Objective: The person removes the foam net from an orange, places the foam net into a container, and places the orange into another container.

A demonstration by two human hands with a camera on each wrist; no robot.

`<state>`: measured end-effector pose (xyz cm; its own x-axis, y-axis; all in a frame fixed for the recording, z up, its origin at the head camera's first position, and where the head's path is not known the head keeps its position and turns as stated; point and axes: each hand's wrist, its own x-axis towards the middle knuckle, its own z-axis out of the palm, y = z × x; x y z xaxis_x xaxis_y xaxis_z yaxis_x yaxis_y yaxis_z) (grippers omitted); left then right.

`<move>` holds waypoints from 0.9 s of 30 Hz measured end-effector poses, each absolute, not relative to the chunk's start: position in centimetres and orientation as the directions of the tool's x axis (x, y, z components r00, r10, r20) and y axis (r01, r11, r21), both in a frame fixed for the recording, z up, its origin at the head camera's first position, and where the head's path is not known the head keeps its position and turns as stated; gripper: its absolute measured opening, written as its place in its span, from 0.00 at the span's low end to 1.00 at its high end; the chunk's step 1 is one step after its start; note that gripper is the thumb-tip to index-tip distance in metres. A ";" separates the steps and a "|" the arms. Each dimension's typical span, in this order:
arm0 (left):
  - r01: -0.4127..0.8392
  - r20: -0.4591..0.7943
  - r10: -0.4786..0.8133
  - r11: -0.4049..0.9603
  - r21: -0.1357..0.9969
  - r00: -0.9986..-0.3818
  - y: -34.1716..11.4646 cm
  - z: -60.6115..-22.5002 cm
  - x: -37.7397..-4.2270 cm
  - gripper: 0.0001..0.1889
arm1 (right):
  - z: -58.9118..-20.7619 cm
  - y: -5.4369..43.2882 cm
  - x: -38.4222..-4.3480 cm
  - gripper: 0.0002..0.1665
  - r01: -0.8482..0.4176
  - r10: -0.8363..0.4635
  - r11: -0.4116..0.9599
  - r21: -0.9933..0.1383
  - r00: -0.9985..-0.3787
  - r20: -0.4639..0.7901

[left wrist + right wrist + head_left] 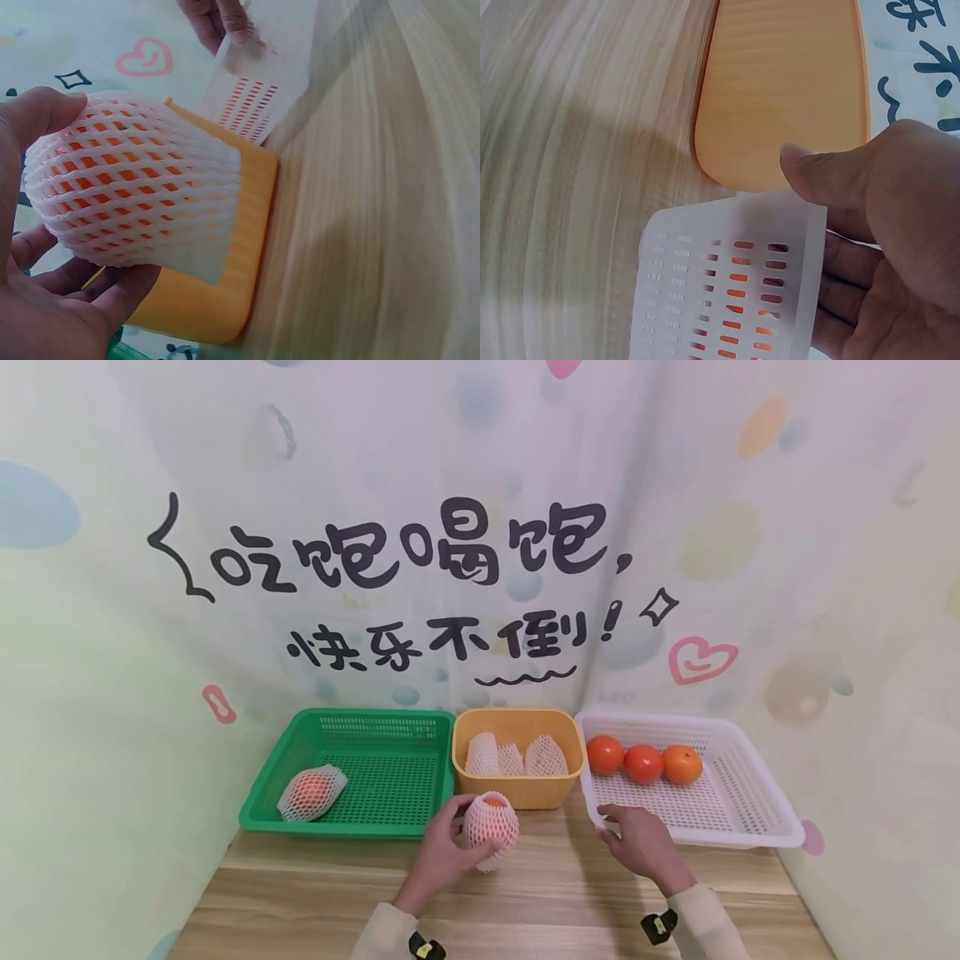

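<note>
My left hand (442, 852) holds a round orange-red fruit in a white foam net (491, 827), thumb on one side and fingers on the other. In the left wrist view, the netted fruit (135, 180) has the net's narrower end pointing away from the palm. My right hand (641, 842) is at the near left corner of a white basket (750, 835). In the right wrist view, the thumb lies over the rim's outer side and the fingers are curled beyond it, partly hidden. Inside that basket sit three bare orange-red fruits (643, 764).
A yellow box (517, 793) with several foam nets (546, 757) stands between the baskets. The green basket (337, 828) on the left contains one netted fruit (311, 793). All stand on a wooden table (525, 910) against a printed curtain (480, 443).
</note>
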<state>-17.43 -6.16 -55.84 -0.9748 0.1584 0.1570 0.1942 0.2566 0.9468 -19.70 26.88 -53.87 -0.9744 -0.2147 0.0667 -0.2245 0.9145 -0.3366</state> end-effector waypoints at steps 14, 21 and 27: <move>0.106 0.073 0.155 0.219 0.970 -0.985 -5.4 -58.1 -16.9 0.36 | -54.3 27.1 -19.7 0.20 -0.226 -0.207 0.911 -0.345 -0.974 0.092; 0.100 0.069 0.175 0.171 0.980 -0.982 -5.2 -59.1 -16.8 0.35 | -54.4 26.8 -19.4 0.23 -0.221 -0.193 0.895 -0.388 -0.975 0.110; 0.090 0.060 0.191 0.151 0.984 -0.980 -5.0 -60.2 -16.8 0.35 | -55.7 25.6 -18.0 0.35 -0.281 -0.124 0.834 -0.474 -0.934 0.335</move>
<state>-16.79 -5.04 -60.25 -0.9797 0.1912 0.0601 0.0898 0.1507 0.9845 -17.98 25.55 -55.73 -0.9338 -0.1243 0.3354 -0.2813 0.8344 -0.4740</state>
